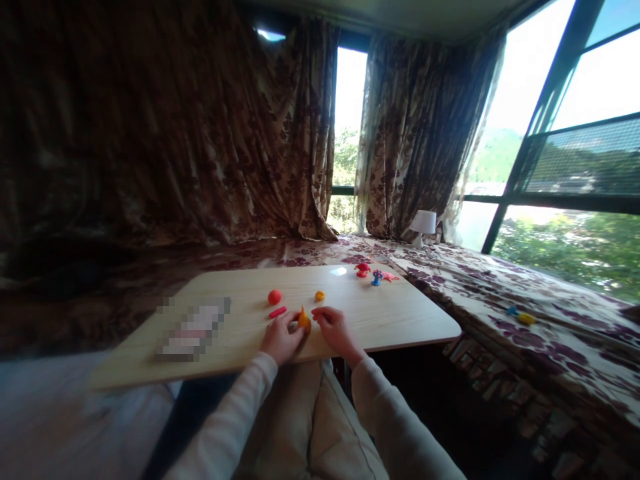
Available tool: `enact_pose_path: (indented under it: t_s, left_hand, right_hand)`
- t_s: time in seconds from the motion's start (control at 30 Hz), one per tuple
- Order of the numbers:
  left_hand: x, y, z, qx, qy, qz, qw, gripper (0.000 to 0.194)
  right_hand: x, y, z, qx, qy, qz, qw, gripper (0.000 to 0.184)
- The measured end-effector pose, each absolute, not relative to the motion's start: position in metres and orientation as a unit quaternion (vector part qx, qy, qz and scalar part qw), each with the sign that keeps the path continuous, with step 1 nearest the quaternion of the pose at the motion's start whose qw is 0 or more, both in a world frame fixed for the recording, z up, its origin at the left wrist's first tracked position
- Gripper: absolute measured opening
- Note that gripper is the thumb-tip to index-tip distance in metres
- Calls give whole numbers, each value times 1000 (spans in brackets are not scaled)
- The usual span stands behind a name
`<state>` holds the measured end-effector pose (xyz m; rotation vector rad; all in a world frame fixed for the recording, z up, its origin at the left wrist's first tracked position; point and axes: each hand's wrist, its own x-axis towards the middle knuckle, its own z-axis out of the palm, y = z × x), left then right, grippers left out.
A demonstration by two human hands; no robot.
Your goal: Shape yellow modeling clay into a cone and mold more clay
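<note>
My left hand (281, 339) grips an orange-yellow lump with a pointed top (303, 321), drawn out like a teardrop; it looks like modelling clay. Just to its right, my right hand (336, 328) has its fingers pinched together, apart from the lump. Whether something small is between those fingertips I cannot make out. Beyond the left hand lie a red-orange ball (275, 297) and a short pinkish-red roll (277, 312). A smaller yellow-orange piece (319, 295) sits past the right hand.
Both hands work over a pale wooden table (240, 283). Toward its far right edge stand a red figure (363, 269), a blue figure (377, 277) and a pink piece (390, 276). A blurred-out flat object (193, 331) lies at left. Farther off is a white lamp (424, 222).
</note>
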<state>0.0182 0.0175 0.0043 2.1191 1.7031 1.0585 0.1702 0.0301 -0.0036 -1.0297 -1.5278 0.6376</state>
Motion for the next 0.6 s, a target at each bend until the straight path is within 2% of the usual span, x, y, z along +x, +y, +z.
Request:
enact_pose_path:
  t_s: [0.37, 0.6]
  left_hand:
    - [26, 10, 12, 719, 595, 344, 103, 30]
    - [20, 17, 5, 701, 610, 354, 110, 36]
  right_hand:
    - [171, 30, -3, -440, -651, 279, 552, 23]
    - [170, 32, -6, -422, -661, 295, 546, 22]
